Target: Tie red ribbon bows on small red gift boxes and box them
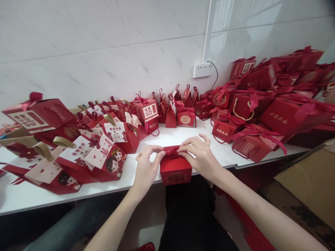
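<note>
A red gift box (176, 171) rests at the front edge of the white table, with a red ribbon bow (172, 152) on its top. My left hand (148, 164) pinches the left side of the bow between thumb and forefinger. On the other side, my right hand (200, 156) has its thumb and fingertips closed on the right part of the ribbon, its other fingers partly raised. The fingertips cover the ribbon's ends. A faint gold pattern shows on the box's front face.
Several red and white gift boxes (108, 157) with loop handles crowd the left. Red boxes with ribbons (282, 115) are piled at the right. Smaller boxes (186, 118) line the tiled wall under a power socket (203, 70). A cardboard box (311, 181) stands at lower right, beside the white table (164, 137).
</note>
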{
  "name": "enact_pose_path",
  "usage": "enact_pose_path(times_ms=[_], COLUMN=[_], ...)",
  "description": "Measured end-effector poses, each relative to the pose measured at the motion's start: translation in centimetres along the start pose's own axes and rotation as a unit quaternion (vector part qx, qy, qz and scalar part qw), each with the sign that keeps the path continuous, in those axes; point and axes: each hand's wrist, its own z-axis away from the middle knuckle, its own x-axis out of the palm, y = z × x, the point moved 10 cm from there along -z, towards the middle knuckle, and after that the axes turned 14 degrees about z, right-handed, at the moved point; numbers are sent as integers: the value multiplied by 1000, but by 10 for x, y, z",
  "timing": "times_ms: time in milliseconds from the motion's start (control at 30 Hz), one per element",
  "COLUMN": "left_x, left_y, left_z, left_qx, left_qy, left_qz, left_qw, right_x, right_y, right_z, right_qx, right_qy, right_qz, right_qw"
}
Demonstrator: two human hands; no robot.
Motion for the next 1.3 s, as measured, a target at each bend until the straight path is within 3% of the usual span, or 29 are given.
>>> enact_pose_path(times_ms=[200, 400, 633, 767, 900, 1033, 1167, 1300], left_x=[0, 1, -6, 0, 6, 9, 8, 7], left_y=[5, -14, -26, -22, -3, 11, 13, 7], left_z=[9, 19, 29, 37, 38, 40, 41, 42], left_qx=[16, -78, -106, -108, -51, 12, 33, 14], left_qy=[-22, -30, 26, 33, 17, 19, 42, 48], left_qz=[11, 43, 84, 87, 23, -32, -48, -24], left_qw=[1000, 996, 991, 990, 998, 999, 997, 998], right_x=[-4, -10, -10, -16, -10, 34, 68, 76], right_y=[1, 1, 8, 13, 15, -7, -24, -26], right_z=[5, 10, 25, 20, -13, -43, -48, -47], right_qx=[-38, -77, -108, -104, -47, -70, -122, -120], right_qy=[11, 10, 15, -16, -86, -236, -352, -387], right_qz=[17, 59, 49, -16, -103, -96, -95, -134], right_qw=[999, 995, 993, 994, 990, 965, 923, 904])
